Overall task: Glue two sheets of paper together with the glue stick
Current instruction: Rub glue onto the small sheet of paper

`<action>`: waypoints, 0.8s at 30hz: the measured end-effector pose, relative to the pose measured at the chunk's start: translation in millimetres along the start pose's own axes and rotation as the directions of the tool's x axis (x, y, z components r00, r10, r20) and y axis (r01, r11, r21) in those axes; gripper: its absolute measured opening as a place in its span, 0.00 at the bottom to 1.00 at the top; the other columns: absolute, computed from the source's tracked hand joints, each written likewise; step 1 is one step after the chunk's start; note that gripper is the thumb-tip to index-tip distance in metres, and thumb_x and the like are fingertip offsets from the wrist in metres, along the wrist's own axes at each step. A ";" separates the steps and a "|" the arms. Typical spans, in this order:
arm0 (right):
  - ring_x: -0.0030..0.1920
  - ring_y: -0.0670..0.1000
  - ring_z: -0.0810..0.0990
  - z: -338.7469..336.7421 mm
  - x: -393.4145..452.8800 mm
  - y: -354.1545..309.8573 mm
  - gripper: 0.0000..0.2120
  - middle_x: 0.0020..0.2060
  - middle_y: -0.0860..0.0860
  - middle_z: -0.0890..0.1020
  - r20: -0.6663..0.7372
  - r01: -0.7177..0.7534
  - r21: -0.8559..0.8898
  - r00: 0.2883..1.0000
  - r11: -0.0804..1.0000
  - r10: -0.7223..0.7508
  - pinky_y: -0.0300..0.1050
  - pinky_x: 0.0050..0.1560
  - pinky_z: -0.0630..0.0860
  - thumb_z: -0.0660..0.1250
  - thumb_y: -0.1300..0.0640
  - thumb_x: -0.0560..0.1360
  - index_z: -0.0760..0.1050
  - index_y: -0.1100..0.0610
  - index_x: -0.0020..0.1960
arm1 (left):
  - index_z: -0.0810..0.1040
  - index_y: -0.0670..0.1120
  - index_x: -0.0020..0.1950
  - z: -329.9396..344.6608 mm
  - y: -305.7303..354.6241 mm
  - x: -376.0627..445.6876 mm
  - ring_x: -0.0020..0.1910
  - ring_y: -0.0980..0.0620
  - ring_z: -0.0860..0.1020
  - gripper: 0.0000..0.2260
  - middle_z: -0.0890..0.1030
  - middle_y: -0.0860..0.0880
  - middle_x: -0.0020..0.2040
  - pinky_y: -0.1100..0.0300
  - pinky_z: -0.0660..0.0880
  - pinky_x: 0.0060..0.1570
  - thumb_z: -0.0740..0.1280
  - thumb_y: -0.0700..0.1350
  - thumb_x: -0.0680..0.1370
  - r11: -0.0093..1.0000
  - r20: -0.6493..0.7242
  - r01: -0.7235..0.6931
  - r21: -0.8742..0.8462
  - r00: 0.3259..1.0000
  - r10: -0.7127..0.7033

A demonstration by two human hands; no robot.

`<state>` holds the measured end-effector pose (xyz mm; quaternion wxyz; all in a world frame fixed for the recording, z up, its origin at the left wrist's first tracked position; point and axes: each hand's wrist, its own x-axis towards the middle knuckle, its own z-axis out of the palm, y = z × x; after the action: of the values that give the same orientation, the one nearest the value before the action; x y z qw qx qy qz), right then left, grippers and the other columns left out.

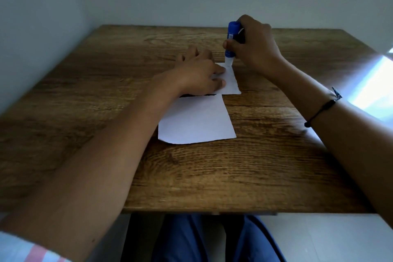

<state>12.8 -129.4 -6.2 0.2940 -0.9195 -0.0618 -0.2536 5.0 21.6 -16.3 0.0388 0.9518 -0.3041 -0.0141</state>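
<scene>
Two white sheets lie on the wooden table (265, 166). The near sheet (197, 121) lies flat and uncovered. The far sheet (230, 83) is mostly hidden under my left hand (200, 74), which presses flat on it with fingers spread. My right hand (255, 47) grips a blue glue stick (231, 38) upright, its pale tip touching the far sheet's upper right corner. A thin dark strip (197, 95) shows between the two sheets below my left wrist.
The table stands against a pale wall at the back and left. A bright patch of light falls on its right side (370, 83). A black cord bracelet (323, 108) is on my right wrist. My legs in blue trousers (212, 240) show below the front edge.
</scene>
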 end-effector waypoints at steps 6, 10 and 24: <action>0.40 0.49 0.76 -6.1 -7.1 -2.9 0.14 0.41 0.51 0.77 0.022 -0.015 -0.001 1.000 1.000 0.015 0.41 0.42 0.74 0.69 0.54 0.72 0.72 0.60 0.53 | 0.66 0.52 0.68 0.7 -1.3 -0.6 0.70 0.40 0.52 0.21 0.62 0.44 0.70 0.39 0.52 0.67 0.57 0.57 0.76 1.000 -0.012 -0.004 0.008 1.000 0.004; 0.40 0.50 0.76 -10.9 -13.4 -7.3 0.14 0.41 0.52 0.77 0.036 -0.016 -0.007 0.999 1.000 0.016 0.44 0.45 0.75 0.69 0.54 0.72 0.72 0.61 0.53 | 0.67 0.51 0.67 1.2 -2.0 -0.7 0.70 0.39 0.53 0.21 0.63 0.44 0.69 0.38 0.52 0.66 0.57 0.57 0.76 1.000 -0.023 -0.008 0.014 1.000 0.009; 0.41 0.53 0.77 -23.2 -38.5 -20.4 0.13 0.42 0.55 0.79 0.053 0.041 -0.029 0.998 0.999 -0.040 0.47 0.45 0.74 0.69 0.56 0.72 0.73 0.62 0.52 | 0.68 0.49 0.67 2.8 -1.7 1.2 0.70 0.40 0.52 0.21 0.63 0.43 0.69 0.39 0.52 0.67 0.57 0.57 0.76 1.000 -0.038 0.013 0.012 0.999 -0.012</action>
<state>-35.8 -124.6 1.0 0.2732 -0.9287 -0.0842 -0.2364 6.8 22.1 -19.2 0.0389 0.9539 -0.2974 0.0057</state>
